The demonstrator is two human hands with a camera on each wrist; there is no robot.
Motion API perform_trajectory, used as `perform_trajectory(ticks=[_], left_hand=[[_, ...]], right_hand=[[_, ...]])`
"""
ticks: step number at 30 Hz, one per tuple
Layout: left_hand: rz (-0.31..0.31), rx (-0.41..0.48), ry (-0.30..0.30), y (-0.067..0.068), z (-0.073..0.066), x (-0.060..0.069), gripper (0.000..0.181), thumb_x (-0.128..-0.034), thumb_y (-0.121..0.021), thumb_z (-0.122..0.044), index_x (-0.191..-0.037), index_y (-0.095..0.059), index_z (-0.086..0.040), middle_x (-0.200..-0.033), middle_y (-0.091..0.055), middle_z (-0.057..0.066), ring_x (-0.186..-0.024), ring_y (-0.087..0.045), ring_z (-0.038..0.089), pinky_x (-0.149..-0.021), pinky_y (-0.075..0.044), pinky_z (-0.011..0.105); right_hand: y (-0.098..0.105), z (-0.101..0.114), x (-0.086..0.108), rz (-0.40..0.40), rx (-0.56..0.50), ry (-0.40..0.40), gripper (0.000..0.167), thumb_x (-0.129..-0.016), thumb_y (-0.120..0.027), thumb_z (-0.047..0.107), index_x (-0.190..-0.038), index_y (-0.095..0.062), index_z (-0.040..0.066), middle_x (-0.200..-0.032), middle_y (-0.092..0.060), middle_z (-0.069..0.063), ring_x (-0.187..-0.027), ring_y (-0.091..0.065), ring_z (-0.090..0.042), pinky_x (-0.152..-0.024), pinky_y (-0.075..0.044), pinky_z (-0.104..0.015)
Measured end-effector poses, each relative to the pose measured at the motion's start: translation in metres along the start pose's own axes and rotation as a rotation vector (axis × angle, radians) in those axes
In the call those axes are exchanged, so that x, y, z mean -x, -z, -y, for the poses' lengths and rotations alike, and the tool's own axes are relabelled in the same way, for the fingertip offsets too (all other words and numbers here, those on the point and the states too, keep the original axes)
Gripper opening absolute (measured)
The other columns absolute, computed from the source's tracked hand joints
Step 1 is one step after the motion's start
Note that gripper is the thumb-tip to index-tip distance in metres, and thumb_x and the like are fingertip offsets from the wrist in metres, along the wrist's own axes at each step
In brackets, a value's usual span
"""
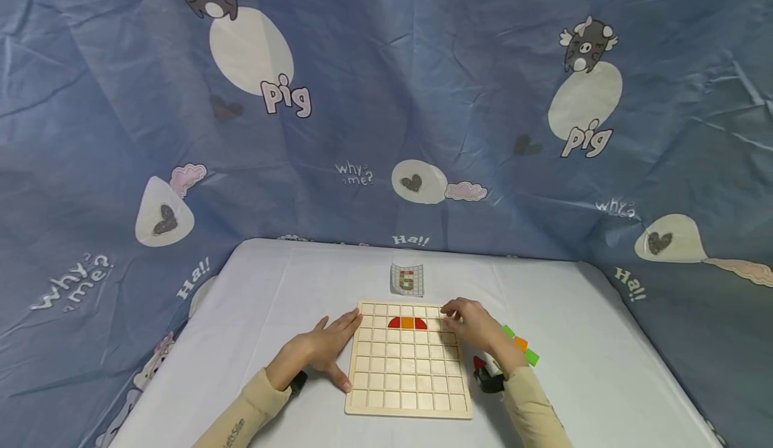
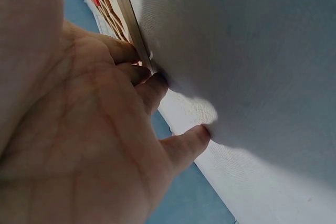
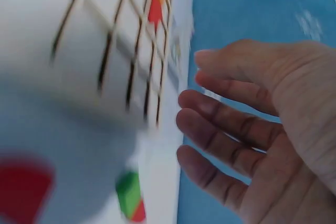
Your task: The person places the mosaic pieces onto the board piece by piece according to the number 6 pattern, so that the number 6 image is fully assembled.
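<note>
Head: pale wooden grid board [image 1: 392,382] is touched at its left edge by left hand [image 1: 326,349], digits spread. Right hand [image 1: 476,325] is held over board's far right corner. Two red quarter-circle pieces [image 1: 394,324] and orange square piece [image 1: 407,323] are seated in board's second-farthest row.

Left wrist: board edge is touched by fingertips.

Right wrist: fingers are loosely curved, slightly apart.

Board [image 1: 408,367] common to all views
</note>
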State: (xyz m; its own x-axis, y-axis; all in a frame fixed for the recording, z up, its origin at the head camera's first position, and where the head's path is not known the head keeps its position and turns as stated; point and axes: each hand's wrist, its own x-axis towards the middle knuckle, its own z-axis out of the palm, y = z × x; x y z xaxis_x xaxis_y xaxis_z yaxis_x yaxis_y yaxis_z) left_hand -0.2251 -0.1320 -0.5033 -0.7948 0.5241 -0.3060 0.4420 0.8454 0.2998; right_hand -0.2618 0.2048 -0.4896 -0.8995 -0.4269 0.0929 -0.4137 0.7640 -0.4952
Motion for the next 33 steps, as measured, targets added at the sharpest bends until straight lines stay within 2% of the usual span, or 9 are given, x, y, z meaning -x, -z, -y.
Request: perform_trajectory(ticks=[3,8,11,14,18,25,33], left_hand=[[0.000,0.001,0.007,0.000,0.000,0.001,0.138,-0.0540,-0.084,-0.061,-0.155,-0.010,-0.003,-0.163,-0.007,0.013,-0.150,-0.012,0.027,-0.117,-0.016,0.059],[-0.004,-0.001,0.012,0.001,0.000,0.002,0.138,-0.0541,-0.084,-0.062,-0.155,-0.010,-0.004,-0.163,-0.007,0.013,-0.150,-0.012,0.028,-0.117,-0.016,0.059],[-0.002,0.005,0.006,0.002,0.000,0.002,0.138,-0.0545,-0.084,-0.061,-0.155,-0.010,-0.003,-0.163,-0.007,0.013,-0.150,-0.012,0.029,-0.117,-0.015,0.059],[0.003,0.014,-0.001,0.002,0.000,0.002,0.137,-0.0550,-0.085,-0.060,-0.155,-0.010,-0.002,-0.163,-0.007,0.014,-0.150,-0.012,0.029,-0.117,-0.015,0.060],[0.004,0.013,-0.005,0.001,0.000,0.001,0.137,-0.0552,-0.085,-0.060,-0.154,-0.011,-0.001,-0.162,-0.009,0.015,-0.150,-0.013,0.030,-0.117,-0.016,0.060],[0.002,0.005,0.009,-0.001,0.000,0.000,0.138,-0.0540,-0.084,-0.061,-0.155,-0.011,-0.003,-0.163,-0.009,0.013,-0.150,-0.014,0.028,-0.118,-0.016,0.058],[0.001,0.017,-0.013,0.000,0.000,0.000,0.137,-0.0555,-0.084,-0.060,-0.155,-0.010,-0.002,-0.163,-0.009,0.014,-0.150,-0.013,0.029,-0.117,-0.016,0.060]], right_hand=[[0.013,-0.018,0.007,-0.015,0.002,-0.071,0.019,-0.089,-0.068,0.010,-0.107,-0.069,0.004,-0.097,-0.067,-0.004,-0.082,-0.060,-0.013,-0.067,-0.051,-0.028],[0.035,-0.042,0.019,0.011,-0.001,-0.190,0.022,-0.087,-0.070,0.012,-0.106,-0.067,0.002,-0.093,-0.066,-0.005,-0.082,-0.059,-0.015,-0.069,-0.050,-0.031],[0.045,-0.052,0.027,0.044,0.002,-0.267,0.027,-0.086,-0.070,0.013,-0.110,-0.065,0.000,-0.097,-0.065,-0.009,-0.085,-0.060,-0.019,-0.072,-0.052,-0.036],[0.052,-0.062,0.034,0.078,0.027,-0.301,0.034,-0.085,-0.070,0.014,-0.114,-0.063,-0.003,-0.100,-0.064,-0.014,-0.088,-0.061,-0.023,-0.075,-0.053,-0.042],[0.057,-0.071,0.040,0.105,0.043,-0.350,0.038,-0.083,-0.073,0.017,-0.113,-0.062,-0.004,-0.098,-0.064,-0.015,-0.087,-0.060,-0.024,-0.075,-0.052,-0.044],[0.058,-0.077,0.045,0.150,0.044,-0.441,0.036,-0.080,-0.076,0.019,-0.105,-0.061,-0.002,-0.094,-0.063,-0.011,-0.081,-0.058,-0.020,-0.074,-0.051,-0.040],[0.055,-0.078,0.045,0.139,0.058,-0.465,0.028,-0.081,-0.076,0.015,-0.099,-0.061,-0.002,-0.091,-0.063,-0.008,-0.077,-0.057,-0.019,-0.070,-0.051,-0.038]])
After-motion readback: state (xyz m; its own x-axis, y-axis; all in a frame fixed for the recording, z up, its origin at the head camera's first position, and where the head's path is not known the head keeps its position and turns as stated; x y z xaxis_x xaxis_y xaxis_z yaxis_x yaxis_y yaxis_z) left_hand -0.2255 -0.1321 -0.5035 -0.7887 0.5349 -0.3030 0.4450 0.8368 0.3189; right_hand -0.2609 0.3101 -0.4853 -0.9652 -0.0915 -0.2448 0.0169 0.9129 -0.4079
